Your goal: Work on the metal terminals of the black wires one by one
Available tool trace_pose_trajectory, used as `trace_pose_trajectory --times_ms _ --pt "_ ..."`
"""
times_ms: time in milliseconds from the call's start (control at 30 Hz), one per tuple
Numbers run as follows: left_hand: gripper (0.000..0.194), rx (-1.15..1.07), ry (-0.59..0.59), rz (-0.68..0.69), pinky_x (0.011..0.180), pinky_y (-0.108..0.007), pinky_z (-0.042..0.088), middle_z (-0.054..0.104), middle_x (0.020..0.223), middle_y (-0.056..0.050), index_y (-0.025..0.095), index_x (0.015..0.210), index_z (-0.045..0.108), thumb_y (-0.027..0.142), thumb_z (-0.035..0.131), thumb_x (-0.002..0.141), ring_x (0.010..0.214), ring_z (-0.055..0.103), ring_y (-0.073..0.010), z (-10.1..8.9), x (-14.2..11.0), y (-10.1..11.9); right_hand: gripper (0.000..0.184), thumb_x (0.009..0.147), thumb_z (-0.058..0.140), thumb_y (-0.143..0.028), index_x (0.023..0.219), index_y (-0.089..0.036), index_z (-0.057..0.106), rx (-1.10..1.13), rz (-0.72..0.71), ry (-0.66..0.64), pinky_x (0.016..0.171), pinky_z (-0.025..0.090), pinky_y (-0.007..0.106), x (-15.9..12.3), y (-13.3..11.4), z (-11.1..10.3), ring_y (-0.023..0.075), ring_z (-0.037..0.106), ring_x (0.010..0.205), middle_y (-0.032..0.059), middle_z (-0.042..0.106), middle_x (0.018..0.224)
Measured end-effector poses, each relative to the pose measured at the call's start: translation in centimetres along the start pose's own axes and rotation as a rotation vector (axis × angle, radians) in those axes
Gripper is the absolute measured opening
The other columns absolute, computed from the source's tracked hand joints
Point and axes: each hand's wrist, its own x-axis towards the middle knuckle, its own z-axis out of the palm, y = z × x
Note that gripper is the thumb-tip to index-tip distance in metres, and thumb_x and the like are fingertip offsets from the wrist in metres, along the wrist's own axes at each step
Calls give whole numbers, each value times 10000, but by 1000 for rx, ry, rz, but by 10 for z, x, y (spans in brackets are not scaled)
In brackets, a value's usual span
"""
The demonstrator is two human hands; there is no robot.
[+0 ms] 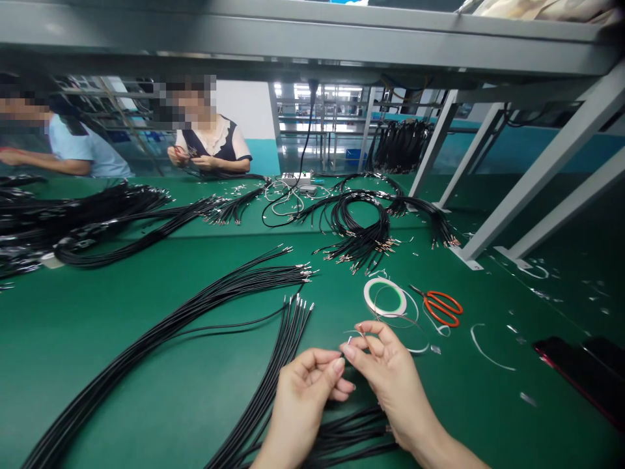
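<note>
My left hand and my right hand meet low in the middle of the view, fingertips pinched together on a small metal-tipped wire end. A thin pale strand curls away from my right fingers toward a roll of clear tape. Black cables pass under both wrists. A bundle of black wires with metal terminals lies just left of my left hand.
Orange-handled scissors lie right of the tape. More black wire bundles spread over the green table. A dark phone sits at the right. Grey shelf legs slant at right. Two people work at the far side.
</note>
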Motion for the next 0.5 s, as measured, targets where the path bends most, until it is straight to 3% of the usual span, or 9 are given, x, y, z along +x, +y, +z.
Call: trace_pose_trajectory --times_ms 133,300,433,500 --pt "288 -124 -51 -97 482 -165 524 695 647 -26 99 776 707 348 824 692 492 633 -88 2 -6 11 429 749 812 -237 1036 -207 495 48 -18 -34 712 480 251 3 7 -1 122 650 670 -18 725 721" --pt "259 -233 -75 -186 471 -145 505 682 643 -16 98 790 709 301 834 690 490 609 -67 1 -8 21 434 759 809 -226 1053 -196 492 167 79 -65 672 470 220 6 7 1 114 649 677 -2 731 721" --pt "242 -230 -87 -186 484 -154 512 682 658 -17 100 807 707 294 819 714 505 612 -71 0 -9 21 349 848 722 -300 1089 -205 489 163 101 -41 434 352 138 3 5 3 35 518 458 26 740 808" --pt "240 -211 -106 -181 488 -156 512 685 669 -21 96 800 702 299 808 727 509 616 -72 0 -9 19 372 838 735 -289 1106 -212 488 141 80 -41 416 336 127 0 4 4 19 486 433 11 732 821"
